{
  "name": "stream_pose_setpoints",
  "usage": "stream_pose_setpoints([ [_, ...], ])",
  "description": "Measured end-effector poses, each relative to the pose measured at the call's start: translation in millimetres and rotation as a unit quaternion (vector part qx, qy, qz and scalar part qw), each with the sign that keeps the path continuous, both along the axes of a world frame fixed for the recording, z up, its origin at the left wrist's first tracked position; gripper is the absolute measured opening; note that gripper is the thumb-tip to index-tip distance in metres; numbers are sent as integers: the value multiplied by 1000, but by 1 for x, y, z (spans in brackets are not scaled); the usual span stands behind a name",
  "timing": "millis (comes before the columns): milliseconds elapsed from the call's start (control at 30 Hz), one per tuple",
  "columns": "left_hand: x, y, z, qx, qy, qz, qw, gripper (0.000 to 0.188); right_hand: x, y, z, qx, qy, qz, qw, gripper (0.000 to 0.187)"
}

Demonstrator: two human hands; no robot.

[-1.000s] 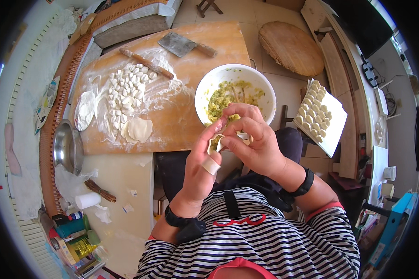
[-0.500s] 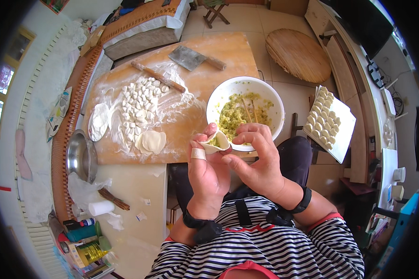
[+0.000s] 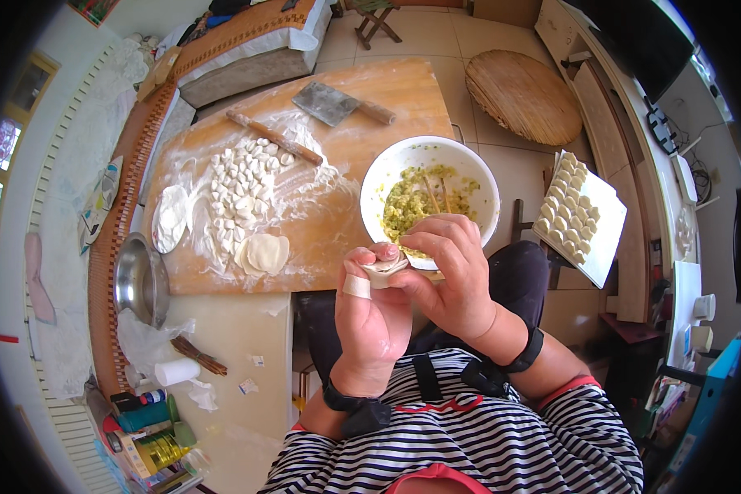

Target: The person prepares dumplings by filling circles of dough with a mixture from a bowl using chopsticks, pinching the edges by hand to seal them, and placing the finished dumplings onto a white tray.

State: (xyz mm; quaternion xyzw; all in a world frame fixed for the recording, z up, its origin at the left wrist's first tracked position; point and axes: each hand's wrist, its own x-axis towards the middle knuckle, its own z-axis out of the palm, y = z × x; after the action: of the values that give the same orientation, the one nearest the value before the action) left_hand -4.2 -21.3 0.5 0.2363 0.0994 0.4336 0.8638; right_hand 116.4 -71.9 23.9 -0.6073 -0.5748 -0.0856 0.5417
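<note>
A pale dumpling (image 3: 384, 269), its wrapper folded over, is held up between my two hands in front of the white bowl (image 3: 491, 221). My left hand (image 3: 372, 317) cradles it from below with curled fingers; a tan bandage strip circles one finger. My right hand (image 3: 453, 276) pinches the wrapper's edge between thumb and fingers. Green chopped filling (image 3: 412, 200) lies in the bowl, with chopsticks (image 3: 438, 196) standing in it. Left of the bowl, flat round wrappers (image 3: 263, 254) overlap on the floured wooden board (image 3: 329, 239), beside many small dough pieces (image 3: 240, 185).
On the board lie a rolling pin (image 3: 274, 137) and a cleaver (image 3: 325, 102). A white tray (image 3: 608, 239) at the right carries rows of finished dumplings (image 3: 570, 206). A metal basin (image 3: 140, 280) stands at the left, and a round wooden lid (image 3: 523, 96) rests at the far right.
The open wrapper with filling showing has been folded over. My right fingers have moved left and closed on its edge; the view has shifted slightly.
</note>
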Motion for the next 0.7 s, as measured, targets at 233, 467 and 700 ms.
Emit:
stream_pose_setpoints([
  [233, 7, -5, 4, 28, 59, 22, 998, 25, 3, -1, -4, 17, -43, 16, 999, 25],
  [467, 9, -7, -3, 135, 142, 111, 974, 26, -4, -4, 4, -31, 62, 29, 997, 25],
  [700, 8, -9, 1, 155, 168, 112, 967, 25, -7, 0, -1, -8, 46, 28, 999, 23],
])
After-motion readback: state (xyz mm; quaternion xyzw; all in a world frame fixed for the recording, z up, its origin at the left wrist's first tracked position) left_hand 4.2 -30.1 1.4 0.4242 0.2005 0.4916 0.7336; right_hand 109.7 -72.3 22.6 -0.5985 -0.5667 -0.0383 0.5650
